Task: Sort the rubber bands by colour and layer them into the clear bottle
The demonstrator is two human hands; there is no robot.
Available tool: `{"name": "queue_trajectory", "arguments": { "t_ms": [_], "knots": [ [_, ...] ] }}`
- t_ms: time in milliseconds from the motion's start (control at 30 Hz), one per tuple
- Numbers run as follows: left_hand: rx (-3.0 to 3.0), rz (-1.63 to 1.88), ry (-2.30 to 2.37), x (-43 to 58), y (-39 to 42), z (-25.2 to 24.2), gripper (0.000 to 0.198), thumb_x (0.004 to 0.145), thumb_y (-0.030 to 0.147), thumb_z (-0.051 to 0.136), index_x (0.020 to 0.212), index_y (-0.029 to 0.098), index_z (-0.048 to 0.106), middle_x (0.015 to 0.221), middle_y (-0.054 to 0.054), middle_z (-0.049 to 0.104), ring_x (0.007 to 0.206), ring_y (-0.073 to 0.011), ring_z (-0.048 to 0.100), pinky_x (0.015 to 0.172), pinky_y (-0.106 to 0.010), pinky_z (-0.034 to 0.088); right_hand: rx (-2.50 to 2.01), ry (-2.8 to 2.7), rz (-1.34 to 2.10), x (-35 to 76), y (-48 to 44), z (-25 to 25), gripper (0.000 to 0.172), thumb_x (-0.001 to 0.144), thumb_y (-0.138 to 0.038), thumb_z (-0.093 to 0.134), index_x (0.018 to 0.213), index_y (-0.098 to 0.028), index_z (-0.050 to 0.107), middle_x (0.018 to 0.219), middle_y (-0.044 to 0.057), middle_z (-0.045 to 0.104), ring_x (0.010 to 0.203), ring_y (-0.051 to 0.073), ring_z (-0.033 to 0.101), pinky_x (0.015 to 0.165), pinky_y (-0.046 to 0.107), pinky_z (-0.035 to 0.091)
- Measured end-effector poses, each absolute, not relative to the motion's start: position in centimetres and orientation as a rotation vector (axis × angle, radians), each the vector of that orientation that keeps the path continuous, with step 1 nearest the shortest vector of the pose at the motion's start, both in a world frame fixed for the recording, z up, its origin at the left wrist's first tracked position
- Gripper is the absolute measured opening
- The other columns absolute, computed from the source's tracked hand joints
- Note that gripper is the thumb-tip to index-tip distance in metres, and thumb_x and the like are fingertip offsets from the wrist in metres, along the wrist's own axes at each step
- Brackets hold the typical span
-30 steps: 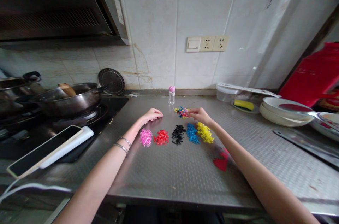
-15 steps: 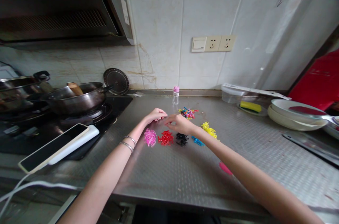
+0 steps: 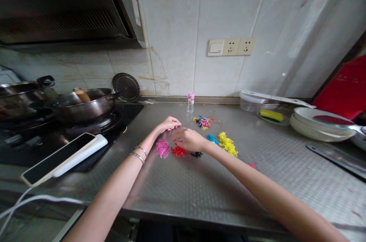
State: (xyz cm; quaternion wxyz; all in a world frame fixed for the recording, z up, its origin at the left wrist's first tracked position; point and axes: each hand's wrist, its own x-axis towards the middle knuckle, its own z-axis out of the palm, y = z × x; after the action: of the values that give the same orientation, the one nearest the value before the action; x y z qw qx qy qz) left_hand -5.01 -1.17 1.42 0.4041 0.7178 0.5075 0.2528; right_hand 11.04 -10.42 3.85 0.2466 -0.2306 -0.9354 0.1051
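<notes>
Small coloured pieces, which look like rubber bands, lie in piles sorted by colour: pink bands [image 3: 162,148], red bands [image 3: 179,152], black bands [image 3: 197,154], blue bands [image 3: 212,138] and yellow bands [image 3: 227,144]. Farther back is a mixed pile of bands [image 3: 204,122]. My left hand [image 3: 169,123] rests behind the pink pile, fingers curled together; what they hold, if anything, is too small to make out. Over the red pile, my right hand [image 3: 188,139] hangs with fingers pinched downward, partly covering the red and black bands. Its fingertips hide any piece between them.
A small clear bottle with a pink cap [image 3: 190,103] stands near the wall. On the left are a phone [image 3: 58,160], a pan [image 3: 82,106] and the stove. Bowls [image 3: 317,129], a yellow sponge [image 3: 271,115] and a knife [image 3: 334,162] lie at right.
My right hand has moved left and down toward the red pile, uncovering the blue and yellow piles and covering more of the black one. My left hand has stayed nearly still.
</notes>
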Motion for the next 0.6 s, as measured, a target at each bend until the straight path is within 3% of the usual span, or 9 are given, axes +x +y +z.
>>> {"name": "queue_trajectory", "arguments": {
  "t_ms": [333,600],
  "knots": [
    [1.747,0.675,1.313,-4.9,-0.8,1.0,0.025,0.065,0.033,0.06,0.076,0.011,0.063,0.054,0.003,0.048,0.036,-0.0021,0.031,0.033,-0.017,0.018,-1.083,-2.141,0.222,22.7,-6.1,2.7,0.02,0.074,-0.02,0.05,0.085,-0.018,0.068,0.086,0.005,0.067,0.074,0.014,0.059,0.067,0.024,0.045],
    [1.76,0.663,1.385,-4.7,-0.4,0.7,0.023,0.065,0.03,0.06,0.077,0.012,0.064,0.054,0.003,0.049,0.036,-0.0023,0.032,0.033,-0.017,0.018,-1.399,-1.919,0.159,28.4,-4.8,0.0,0.022,0.072,-0.02,0.051,0.083,-0.015,0.069,0.081,0.006,0.068,0.072,0.015,0.06,0.069,0.023,0.044]
  ]
}}
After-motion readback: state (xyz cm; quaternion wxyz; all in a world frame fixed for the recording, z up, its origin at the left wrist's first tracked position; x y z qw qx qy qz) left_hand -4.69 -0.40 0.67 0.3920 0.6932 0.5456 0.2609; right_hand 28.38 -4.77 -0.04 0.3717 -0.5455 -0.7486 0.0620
